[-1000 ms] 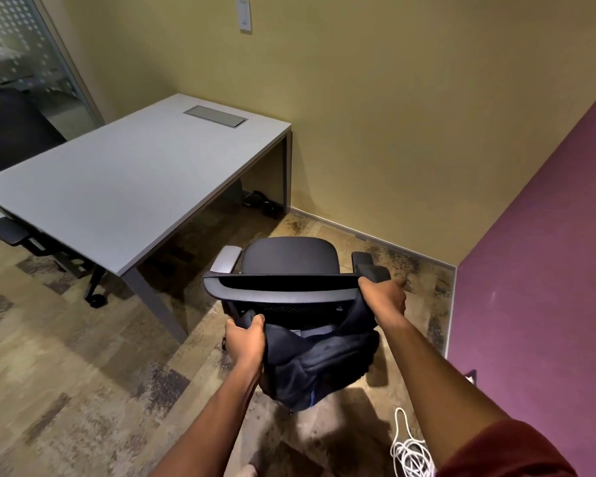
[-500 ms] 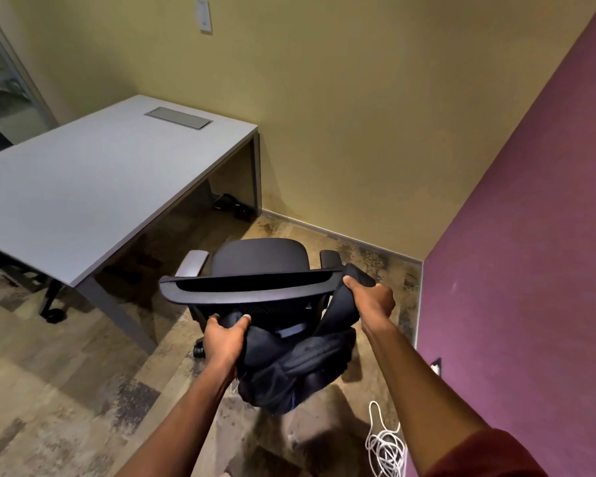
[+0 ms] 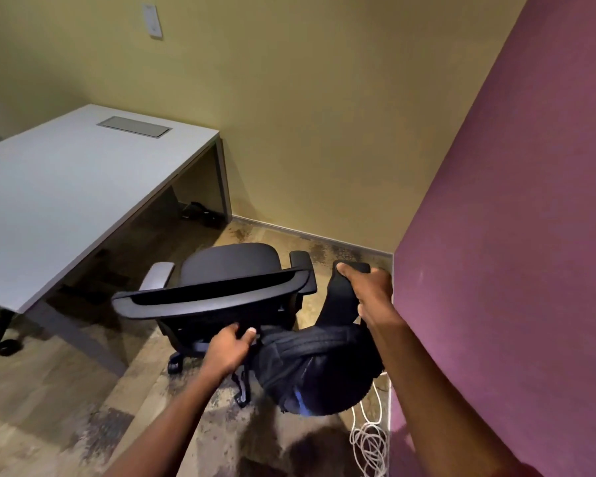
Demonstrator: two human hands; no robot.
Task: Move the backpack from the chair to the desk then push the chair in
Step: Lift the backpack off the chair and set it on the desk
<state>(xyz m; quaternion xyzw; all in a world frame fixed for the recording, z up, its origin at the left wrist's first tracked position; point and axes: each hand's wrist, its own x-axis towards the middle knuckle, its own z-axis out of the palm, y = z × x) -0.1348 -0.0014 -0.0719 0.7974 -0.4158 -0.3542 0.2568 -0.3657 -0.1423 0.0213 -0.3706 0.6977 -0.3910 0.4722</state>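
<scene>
At far left the tabletop point(image 3: 66, 187) lies bare; right of it the chair point(image 3: 221, 290) stands pulled out; behind its back the left hand point(image 3: 229, 349), fingers curled, grips the backpack point(image 3: 310, 370), which hangs clear of the chair; the right hand point(image 3: 369, 290) is closed on its strap; placing it and pushing the chair remain.

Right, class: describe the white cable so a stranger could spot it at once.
Start at the purple wall on the right and drop to the floor at its base. Just below the dark backpack lies the white cable, loosely coiled: the only pale, thin thing on the mottled carpet.
</scene>
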